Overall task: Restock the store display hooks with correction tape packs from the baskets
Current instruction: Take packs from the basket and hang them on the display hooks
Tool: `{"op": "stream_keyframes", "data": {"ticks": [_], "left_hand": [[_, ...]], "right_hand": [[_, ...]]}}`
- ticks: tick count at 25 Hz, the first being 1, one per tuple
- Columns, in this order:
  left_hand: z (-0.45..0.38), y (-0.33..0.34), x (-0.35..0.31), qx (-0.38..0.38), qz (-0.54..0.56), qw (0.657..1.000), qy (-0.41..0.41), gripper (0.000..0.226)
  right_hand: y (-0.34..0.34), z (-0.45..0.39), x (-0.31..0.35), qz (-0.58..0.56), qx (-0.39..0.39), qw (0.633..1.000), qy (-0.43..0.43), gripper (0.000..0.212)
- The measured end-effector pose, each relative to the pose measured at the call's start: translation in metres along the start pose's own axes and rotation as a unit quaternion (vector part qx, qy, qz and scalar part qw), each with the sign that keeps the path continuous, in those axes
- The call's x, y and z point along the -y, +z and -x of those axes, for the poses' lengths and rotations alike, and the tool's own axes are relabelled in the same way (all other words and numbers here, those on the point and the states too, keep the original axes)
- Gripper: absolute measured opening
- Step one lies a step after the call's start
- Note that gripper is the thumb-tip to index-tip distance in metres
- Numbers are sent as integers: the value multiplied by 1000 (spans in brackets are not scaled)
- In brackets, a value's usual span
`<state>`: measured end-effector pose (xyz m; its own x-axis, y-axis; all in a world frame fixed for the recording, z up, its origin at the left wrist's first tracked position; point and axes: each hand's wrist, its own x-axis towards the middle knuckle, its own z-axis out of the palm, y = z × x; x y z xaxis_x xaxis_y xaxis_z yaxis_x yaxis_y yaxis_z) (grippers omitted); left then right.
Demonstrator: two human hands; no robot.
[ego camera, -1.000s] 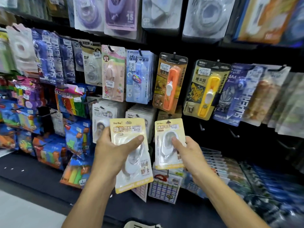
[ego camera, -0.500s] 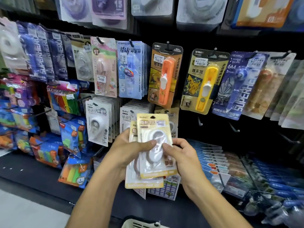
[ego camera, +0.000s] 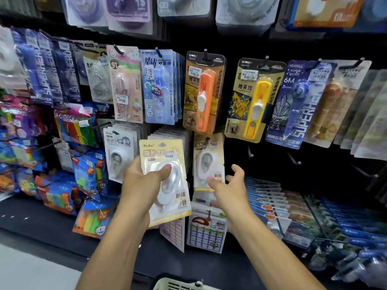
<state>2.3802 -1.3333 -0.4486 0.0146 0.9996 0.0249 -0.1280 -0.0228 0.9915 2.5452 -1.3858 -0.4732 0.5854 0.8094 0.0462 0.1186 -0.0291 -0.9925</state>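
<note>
Display hook (ego camera: 206,141) now holds 1 pack (ego camera: 208,162), right hand (ego camera: 228,189) fingers apart, left hand (ego camera: 142,183) gripping stack (ego camera: 165,181).

Legible print, hanging packs.
"BoBo" on held yellow pack (ego camera: 164,181); "SUPERHERO", "6M", "5mm" on blue pack (ego camera: 297,105) right; "15" on purple pack (ego camera: 127,11) top.

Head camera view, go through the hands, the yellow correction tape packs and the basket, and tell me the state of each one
Left hand: grips the held yellow pack, thumb across its blister.
Held yellow pack: off the hooks, tilted, in front of the display.
Right hand: open, fingers spread, holding nothing.
Hung yellow pack: on its hook, beside the right hand.
Basket: white rim only, at the bottom edge; contents hidden.
</note>
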Motion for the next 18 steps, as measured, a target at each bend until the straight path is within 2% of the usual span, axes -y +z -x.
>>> {"op": "stream_keyframes", "data": {"ticks": [2, 4, 5, 6, 8, 10, 12, 13, 15, 18], "left_hand": [[6, 13, 5, 50, -8, 998, -23, 25], [8, 24, 7, 134, -6, 990, -41, 25], [7, 28, 7, 161, -17, 986, -38, 22], [4, 29, 6, 163, -42, 986, -23, 18], [-4, 24, 9, 110, -169, 979, 34, 26], [-7, 18, 10, 54, -316, 944, 83, 39], [-7, 17, 10, 44, -347, 932, 94, 39], [-5, 18, 10, 48, -339, 935, 92, 38], [-4, 21, 6, 57, -330, 938, 94, 39], [-22, 22, -21, 40, -309, 941, 131, 43]], "right_hand": [[1, 5, -8, -16, 75, 997, -32, 59], [3, 14, -18, -116, 175, 976, -58, 44], [3, 16, -21, -148, 181, 970, -65, 39], [2, 13, -20, -160, 158, 972, -71, 35], [0, 1, -16, -134, 106, 983, -68, 29], [-5, -11, -11, -45, 66, 995, -59, 24], [-6, -17, -5, -3, 19, 999, -49, 22], [-5, -20, -2, 15, -9, 999, -41, 26], [-2, -34, 1, 52, -31, 998, 0, 50], [-6, -67, 13, -35, 1, 997, 76, 75]]}}
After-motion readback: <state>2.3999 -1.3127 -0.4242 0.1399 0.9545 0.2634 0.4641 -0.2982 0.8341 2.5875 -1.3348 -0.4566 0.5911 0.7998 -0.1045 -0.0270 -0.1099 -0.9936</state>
